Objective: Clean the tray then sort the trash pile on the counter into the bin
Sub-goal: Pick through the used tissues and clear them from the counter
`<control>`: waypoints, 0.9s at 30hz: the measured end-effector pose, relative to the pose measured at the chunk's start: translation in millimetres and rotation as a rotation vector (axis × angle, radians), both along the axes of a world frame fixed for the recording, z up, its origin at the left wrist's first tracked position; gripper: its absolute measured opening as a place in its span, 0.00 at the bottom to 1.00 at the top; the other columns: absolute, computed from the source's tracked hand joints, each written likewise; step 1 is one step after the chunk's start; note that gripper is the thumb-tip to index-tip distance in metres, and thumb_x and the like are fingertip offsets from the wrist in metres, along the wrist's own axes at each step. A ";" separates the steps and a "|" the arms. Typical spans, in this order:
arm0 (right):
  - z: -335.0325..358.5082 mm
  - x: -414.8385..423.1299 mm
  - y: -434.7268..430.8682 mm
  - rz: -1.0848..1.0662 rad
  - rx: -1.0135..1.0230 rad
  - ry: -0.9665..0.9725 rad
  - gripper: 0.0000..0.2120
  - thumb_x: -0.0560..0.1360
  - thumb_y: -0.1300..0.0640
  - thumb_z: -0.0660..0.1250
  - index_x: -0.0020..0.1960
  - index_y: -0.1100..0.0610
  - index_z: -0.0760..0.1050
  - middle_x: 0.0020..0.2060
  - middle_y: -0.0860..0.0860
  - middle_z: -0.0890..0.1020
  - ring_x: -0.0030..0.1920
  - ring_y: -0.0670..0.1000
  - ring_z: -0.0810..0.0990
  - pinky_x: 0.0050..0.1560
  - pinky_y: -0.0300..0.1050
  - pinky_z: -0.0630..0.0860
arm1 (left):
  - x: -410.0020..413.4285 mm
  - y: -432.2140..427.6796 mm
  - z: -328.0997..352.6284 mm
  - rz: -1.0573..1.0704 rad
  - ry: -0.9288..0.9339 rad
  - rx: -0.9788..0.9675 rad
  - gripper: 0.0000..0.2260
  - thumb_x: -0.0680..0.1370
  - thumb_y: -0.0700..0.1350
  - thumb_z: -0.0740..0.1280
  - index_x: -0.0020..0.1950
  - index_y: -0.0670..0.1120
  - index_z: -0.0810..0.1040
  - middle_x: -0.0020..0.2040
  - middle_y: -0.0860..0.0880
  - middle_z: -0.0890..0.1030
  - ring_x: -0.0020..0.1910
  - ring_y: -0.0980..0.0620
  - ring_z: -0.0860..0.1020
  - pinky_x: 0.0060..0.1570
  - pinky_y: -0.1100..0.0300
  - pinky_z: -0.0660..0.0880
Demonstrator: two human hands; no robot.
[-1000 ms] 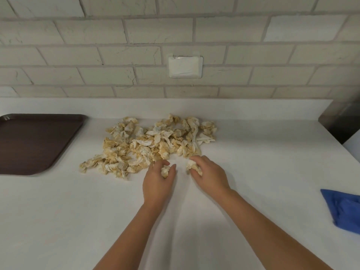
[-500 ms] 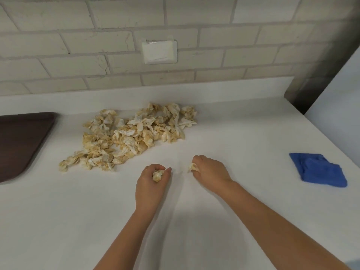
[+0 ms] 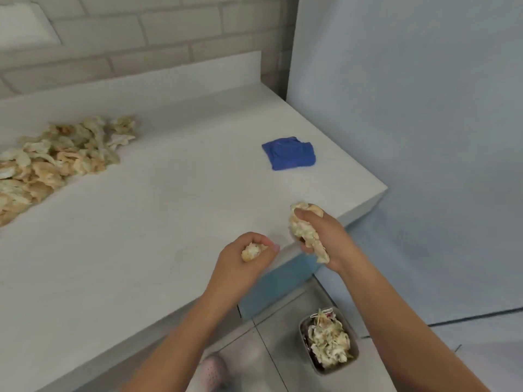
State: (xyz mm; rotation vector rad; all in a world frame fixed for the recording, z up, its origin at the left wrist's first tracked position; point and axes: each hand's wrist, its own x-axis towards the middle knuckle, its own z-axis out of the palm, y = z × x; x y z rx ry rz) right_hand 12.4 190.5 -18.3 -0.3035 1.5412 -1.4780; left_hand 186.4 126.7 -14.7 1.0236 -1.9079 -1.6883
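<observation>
The left hand [image 3: 249,260] is curled tight round a small wad [image 3: 250,251] of scraps above the desk [image 3: 141,236] edge. The right hand [image 3: 321,236] grips a bigger, looser clump [image 3: 307,233], with pieces poking out above and below its fingers. The bin [image 3: 302,332] stands on the floor [image 3: 271,329] near right, below the hands and already heaped. Loose ends may slip from the clump before it is over the bin, and scraps dropped on that heap could tumble off. The trash pile [image 3: 56,159] lies far left on the desk, well apart.
</observation>
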 end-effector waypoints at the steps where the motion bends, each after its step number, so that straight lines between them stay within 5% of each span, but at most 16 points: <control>1: -5.9 -11.8 21.7 -0.006 0.006 -0.007 0.04 0.75 0.55 0.67 0.48 0.54 0.76 0.32 0.51 0.76 0.29 0.48 0.72 0.23 0.38 0.65 | -14.4 17.8 -5.7 -0.038 -0.008 -0.001 0.04 0.73 0.50 0.71 0.43 0.52 0.80 0.36 0.58 0.79 0.31 0.61 0.73 0.33 0.70 0.69; 7: -74.6 -67.8 149.6 -0.056 0.207 -0.166 0.07 0.74 0.52 0.68 0.48 0.54 0.76 0.33 0.50 0.77 0.31 0.48 0.73 0.23 0.38 0.66 | -88.4 122.5 -78.6 -0.006 -0.101 0.176 0.06 0.73 0.51 0.72 0.41 0.48 0.80 0.34 0.60 0.78 0.33 0.59 0.73 0.36 0.64 0.69; 11: -147.9 -87.3 209.9 -0.164 0.355 -0.306 0.10 0.74 0.53 0.68 0.53 0.57 0.77 0.34 0.52 0.81 0.28 0.48 0.78 0.27 0.37 0.69 | -116.7 170.2 -162.3 0.136 -0.239 0.431 0.06 0.72 0.51 0.72 0.41 0.49 0.81 0.40 0.45 0.81 0.37 0.47 0.78 0.42 0.57 0.75; 14: -219.6 -98.2 229.5 -0.230 0.382 -0.384 0.08 0.76 0.58 0.66 0.51 0.62 0.77 0.30 0.54 0.83 0.25 0.49 0.80 0.21 0.36 0.71 | -137.0 187.0 -234.0 0.233 -0.295 0.561 0.09 0.73 0.49 0.72 0.44 0.44 0.81 0.31 0.51 0.77 0.25 0.56 0.72 0.28 0.65 0.67; 16: -277.6 -105.8 231.8 -0.245 0.423 -0.391 0.08 0.76 0.59 0.67 0.50 0.64 0.78 0.35 0.57 0.84 0.30 0.53 0.83 0.24 0.39 0.75 | -151.3 191.4 -289.8 0.282 -0.330 0.583 0.09 0.74 0.49 0.71 0.44 0.43 0.81 0.32 0.50 0.79 0.28 0.56 0.73 0.27 0.64 0.66; 20: -409.1 -122.5 224.0 -0.284 0.568 -0.208 0.17 0.72 0.55 0.71 0.58 0.62 0.77 0.46 0.57 0.83 0.46 0.56 0.82 0.49 0.51 0.80 | -180.6 193.5 -405.9 0.297 -0.374 0.560 0.07 0.74 0.50 0.70 0.47 0.47 0.80 0.42 0.50 0.82 0.41 0.55 0.77 0.35 0.63 0.69; 24: -509.8 -130.1 221.3 -0.144 0.656 0.067 0.14 0.75 0.50 0.66 0.58 0.55 0.75 0.40 0.47 0.79 0.40 0.46 0.77 0.37 0.39 0.73 | -195.5 199.8 -513.6 0.216 -0.464 0.465 0.12 0.73 0.55 0.70 0.52 0.51 0.77 0.51 0.48 0.81 0.45 0.53 0.78 0.43 0.61 0.72; 27: -570.2 -130.4 224.8 0.103 0.714 0.359 0.24 0.76 0.40 0.61 0.68 0.50 0.67 0.58 0.48 0.76 0.55 0.50 0.75 0.55 0.46 0.73 | -198.4 202.4 -577.8 0.118 -0.456 0.303 0.23 0.68 0.66 0.68 0.54 0.51 0.76 0.55 0.49 0.78 0.51 0.52 0.78 0.52 0.56 0.76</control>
